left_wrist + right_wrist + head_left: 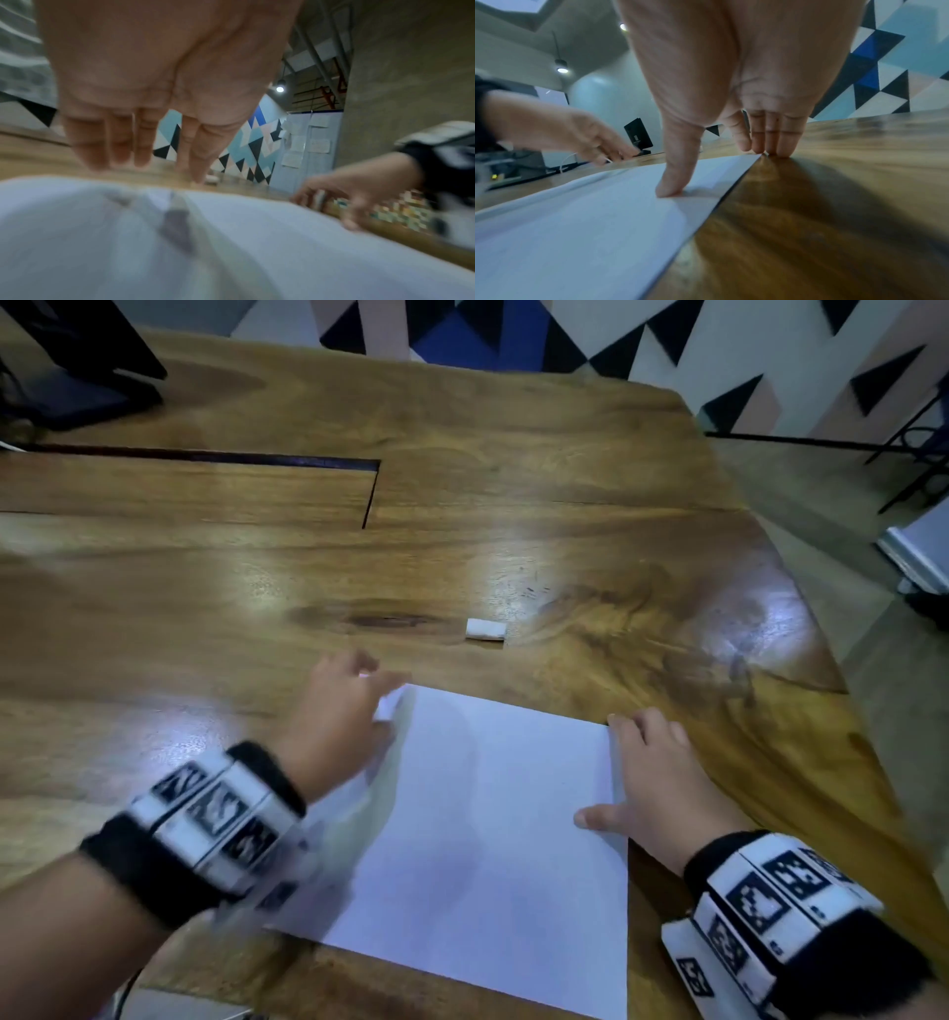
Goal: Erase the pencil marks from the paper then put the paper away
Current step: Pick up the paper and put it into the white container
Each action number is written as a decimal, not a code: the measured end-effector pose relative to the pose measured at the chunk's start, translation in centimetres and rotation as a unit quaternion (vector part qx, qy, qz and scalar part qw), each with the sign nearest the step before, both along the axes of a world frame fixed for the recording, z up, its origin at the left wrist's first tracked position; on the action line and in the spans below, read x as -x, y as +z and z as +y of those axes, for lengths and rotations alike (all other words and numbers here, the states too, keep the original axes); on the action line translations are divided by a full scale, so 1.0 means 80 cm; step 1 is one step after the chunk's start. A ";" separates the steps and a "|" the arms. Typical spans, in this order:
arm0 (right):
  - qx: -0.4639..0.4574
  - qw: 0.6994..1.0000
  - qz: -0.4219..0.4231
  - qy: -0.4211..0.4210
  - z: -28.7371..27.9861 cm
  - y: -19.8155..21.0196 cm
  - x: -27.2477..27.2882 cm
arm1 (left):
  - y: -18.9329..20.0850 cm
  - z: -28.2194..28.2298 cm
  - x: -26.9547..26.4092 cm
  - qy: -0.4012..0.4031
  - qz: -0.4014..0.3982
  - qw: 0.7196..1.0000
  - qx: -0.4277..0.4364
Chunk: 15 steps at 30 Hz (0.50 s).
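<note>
A white sheet of paper point(488, 839) point(257, 243) point(577, 223) lies on the wooden table point(205, 608) in front of me; no pencil marks show on it. My left hand point(354, 690) point(159, 162) sits at its far left corner with straight fingers pointing down at the table. The sheet buckles up under that wrist, and the corner curls by the thumb. My right hand point(631, 762) point(718, 172) lies flat at the right edge, thumb pressing the paper and fingers on the wood at the far right corner. A small white eraser point(485, 629) lies loose beyond the paper.
Dark eraser crumbs point(529, 588) speckle the wood beyond the eraser. A black stand with a device point(77, 361) occupies the far left corner. A long dark slot point(205, 454) runs across the tabletop. The table's right edge point(821, 634) drops to the floor.
</note>
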State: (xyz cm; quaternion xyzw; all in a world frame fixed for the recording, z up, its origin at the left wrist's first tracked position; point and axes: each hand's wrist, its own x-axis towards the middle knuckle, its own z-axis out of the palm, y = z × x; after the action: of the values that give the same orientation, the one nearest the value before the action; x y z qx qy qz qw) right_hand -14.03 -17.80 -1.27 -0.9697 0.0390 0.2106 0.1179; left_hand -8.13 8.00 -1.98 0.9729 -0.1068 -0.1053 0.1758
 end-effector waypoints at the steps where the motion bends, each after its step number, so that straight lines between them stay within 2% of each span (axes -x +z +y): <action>1: 0.005 1.000 0.005 -0.004 0.001 0.001 -0.002 | -0.007 0.009 0.020 0.003 -0.007 1.000 -0.017; 6: 0.017 1.000 0.012 -0.016 0.007 0.000 -0.011 | -0.042 0.042 0.084 0.029 -0.025 0.995 -0.094; 10: 0.006 1.000 0.008 -0.004 0.009 -0.002 -0.010 | -0.047 0.043 0.099 0.037 -0.016 0.994 -0.097; 12: -0.013 1.000 0.004 -0.003 0.009 -0.002 -0.010 | -0.047 0.041 0.100 0.045 -0.022 0.994 -0.096; 15: -0.095 0.994 -0.007 -0.044 0.001 0.002 -0.014 | -0.047 0.040 0.104 0.061 -0.019 0.994 -0.085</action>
State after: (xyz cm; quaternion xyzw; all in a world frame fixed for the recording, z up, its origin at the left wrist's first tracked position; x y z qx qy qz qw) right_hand -12.91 -17.71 -1.14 -0.9528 0.0608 0.2014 0.2189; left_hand -16.43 11.22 -5.74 0.9909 -0.0417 -0.0841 0.0969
